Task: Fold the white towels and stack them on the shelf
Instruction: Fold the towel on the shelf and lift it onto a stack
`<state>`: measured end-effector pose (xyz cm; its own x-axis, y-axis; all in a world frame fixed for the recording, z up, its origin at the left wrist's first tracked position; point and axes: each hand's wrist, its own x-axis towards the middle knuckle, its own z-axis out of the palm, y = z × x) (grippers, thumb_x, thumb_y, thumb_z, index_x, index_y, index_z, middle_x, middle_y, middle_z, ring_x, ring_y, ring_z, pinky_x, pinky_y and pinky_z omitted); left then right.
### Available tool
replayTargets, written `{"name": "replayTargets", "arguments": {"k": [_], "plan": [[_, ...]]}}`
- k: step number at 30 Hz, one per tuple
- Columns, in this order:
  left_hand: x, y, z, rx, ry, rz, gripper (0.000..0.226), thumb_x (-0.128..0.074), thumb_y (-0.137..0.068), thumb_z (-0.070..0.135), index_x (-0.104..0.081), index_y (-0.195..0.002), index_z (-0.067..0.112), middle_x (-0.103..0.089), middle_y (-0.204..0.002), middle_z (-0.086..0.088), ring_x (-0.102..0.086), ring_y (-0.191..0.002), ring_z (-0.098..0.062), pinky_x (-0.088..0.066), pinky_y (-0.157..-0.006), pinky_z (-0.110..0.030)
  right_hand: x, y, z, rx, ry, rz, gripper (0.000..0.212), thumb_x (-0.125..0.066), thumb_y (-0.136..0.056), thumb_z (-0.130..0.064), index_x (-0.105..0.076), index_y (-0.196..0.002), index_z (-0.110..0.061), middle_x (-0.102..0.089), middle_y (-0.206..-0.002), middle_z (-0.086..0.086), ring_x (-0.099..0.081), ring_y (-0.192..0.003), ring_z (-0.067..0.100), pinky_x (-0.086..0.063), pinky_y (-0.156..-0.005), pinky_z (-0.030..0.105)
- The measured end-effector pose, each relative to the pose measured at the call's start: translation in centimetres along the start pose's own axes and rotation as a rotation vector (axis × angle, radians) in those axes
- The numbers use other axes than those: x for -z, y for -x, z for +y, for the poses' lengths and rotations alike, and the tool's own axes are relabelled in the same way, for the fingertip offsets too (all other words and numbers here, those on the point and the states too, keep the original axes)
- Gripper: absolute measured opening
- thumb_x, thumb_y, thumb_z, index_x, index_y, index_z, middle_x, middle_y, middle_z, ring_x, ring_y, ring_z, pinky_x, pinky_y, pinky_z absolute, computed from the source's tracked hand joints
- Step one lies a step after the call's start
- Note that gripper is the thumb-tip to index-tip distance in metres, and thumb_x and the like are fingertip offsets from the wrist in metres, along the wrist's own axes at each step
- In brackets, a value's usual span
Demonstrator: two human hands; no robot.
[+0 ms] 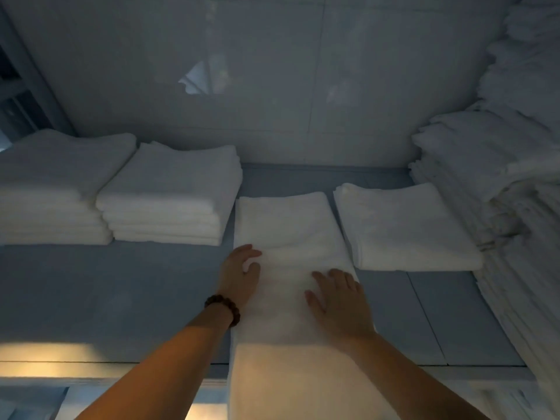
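A long white towel (291, 237) lies lengthwise on the grey shelf (121, 292), its near end hanging over the front edge. My left hand (241, 274), with a dark bead bracelet on the wrist, sits at the towel's left edge with fingers curled around a raised fold. My right hand (339, 301) lies flat on the towel's middle, fingers spread. A single folded towel (403, 225) lies just right of it. Two stacks of folded towels (169, 192) stand at the left.
A tall pile of white towels (509, 183) fills the right side, leaning against the wall. A glossy tiled wall (257, 71) closes the back. Bare shelf surface shows front left and front right, where a seam (424, 313) runs.
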<state>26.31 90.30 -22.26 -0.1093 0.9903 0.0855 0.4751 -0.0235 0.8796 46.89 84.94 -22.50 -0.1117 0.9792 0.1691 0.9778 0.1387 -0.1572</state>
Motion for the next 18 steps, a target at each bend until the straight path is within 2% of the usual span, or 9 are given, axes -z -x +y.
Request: {"name": "replayTargets", "arguments": {"k": [1, 2, 4, 6, 8, 10, 13, 16, 18], "plan": [[0.0, -0.9, 0.3, 0.008, 0.018, -0.014, 0.027, -0.047, -0.091, -0.002, -0.064, -0.106, 0.014, -0.047, -0.136, -0.005, -0.039, -0.115, -0.007, -0.022, -0.086, 0.005, 0.0, -1.5, 0.2, 0.003, -0.01, 0.088, 0.051, -0.036, -0.088, -0.049, -0.062, -0.12, -0.019, -0.06, -0.118, 0.014, -0.057, -0.11, 0.036, -0.046, -0.093, 0.043], [-0.1, -1.9, 0.5, 0.022, 0.027, -0.03, 0.028, -0.046, -0.093, 0.0, -0.064, -0.108, 0.015, -0.045, -0.138, -0.004, -0.039, -0.117, -0.008, -0.022, -0.089, 0.001, 0.1, -3.0, 0.4, 0.0, -0.02, 0.085, 0.048, -0.038, -0.09, -0.046, -0.059, -0.123, -0.019, -0.058, -0.124, 0.016, -0.054, -0.116, 0.036, -0.043, -0.098, 0.044], [-0.4, -4.1, 0.5, 0.049, 0.034, -0.034, 0.029, -0.045, -0.094, 0.002, -0.064, -0.111, 0.015, -0.043, -0.141, -0.003, -0.04, -0.124, -0.013, -0.025, -0.101, -0.011, -0.4, -6.0, 0.7, -0.002, -0.014, -0.01, 0.049, -0.034, -0.095, -0.044, -0.041, -0.14, -0.024, -0.036, -0.148, 0.013, -0.029, -0.139, 0.03, -0.021, -0.113, 0.044], [-0.7, -6.2, 0.4, 0.088, 0.006, -0.035, 0.028, -0.047, -0.093, 0.003, -0.065, -0.112, 0.013, -0.044, -0.14, -0.003, -0.042, -0.126, -0.018, -0.029, -0.107, -0.021, -1.7, -8.3, 1.3, 0.009, 0.015, -0.078, 0.054, -0.026, -0.096, -0.049, -0.022, -0.147, -0.032, -0.016, -0.158, 0.004, -0.006, -0.146, 0.022, -0.005, -0.117, 0.045], [-1.0, -7.7, 0.0, 0.119, -0.041, -0.007, 0.03, -0.046, -0.091, -0.003, -0.065, -0.112, 0.008, -0.05, -0.136, -0.007, -0.047, -0.123, -0.021, -0.031, -0.103, -0.016, -2.6, -9.6, 1.5, 0.023, 0.042, -0.14, 0.058, -0.02, -0.094, -0.056, -0.01, -0.148, -0.037, -0.003, -0.16, 0.002, 0.005, -0.147, 0.022, 0.0, -0.117, 0.049], [-1.1, -8.3, -0.2, 0.108, -0.073, 0.138, 0.037, -0.041, -0.087, -0.012, -0.066, -0.11, 0.003, -0.057, -0.129, -0.01, -0.051, -0.118, -0.022, -0.027, -0.091, -0.002, -3.4, -9.8, 1.7, 0.032, 0.026, -0.22, 0.064, -0.017, -0.091, -0.063, 0.001, -0.148, -0.039, 0.008, -0.159, 0.003, 0.013, -0.146, 0.024, 0.005, -0.117, 0.051], [-1.2, -7.9, -0.5, 0.098, -0.047, 0.311, 0.041, -0.037, -0.084, -0.018, -0.067, -0.105, 0.001, -0.06, -0.125, -0.01, -0.052, -0.115, -0.021, -0.019, -0.086, 0.005, -4.1, -9.1, 1.9, 0.034, 0.038, -0.246, 0.072, -0.013, -0.087, -0.07, 0.011, -0.147, -0.038, 0.016, -0.158, 0.003, 0.018, -0.145, 0.024, 0.009, -0.117, 0.048], [-1.9, -6.7, -1.0, 0.163, -0.172, 0.257, 0.039, -0.04, -0.084, -0.016, -0.065, -0.109, 0.001, -0.057, -0.128, -0.012, -0.05, -0.118, -0.025, -0.026, -0.09, -0.006, -4.0, -8.6, 1.7, 0.032, 0.049, -0.268, 0.075, -0.012, -0.085, -0.073, 0.01, -0.147, -0.037, 0.015, -0.158, 0.002, 0.017, -0.145, 0.023, 0.009, -0.118, 0.047], [-2.2, -6.3, -0.8, 0.101, -0.366, 0.237, 0.037, -0.044, -0.084, -0.008, -0.064, -0.112, 0.006, -0.049, -0.135, -0.011, -0.041, -0.124, -0.027, -0.028, -0.101, -0.02, -3.5, -9.0, 1.6, 0.015, 0.042, -0.284, 0.073, -0.015, -0.086, -0.071, 0.0, -0.148, -0.038, 0.004, -0.16, 0.003, 0.006, -0.147, 0.023, 0.002, -0.119, 0.047]]}}
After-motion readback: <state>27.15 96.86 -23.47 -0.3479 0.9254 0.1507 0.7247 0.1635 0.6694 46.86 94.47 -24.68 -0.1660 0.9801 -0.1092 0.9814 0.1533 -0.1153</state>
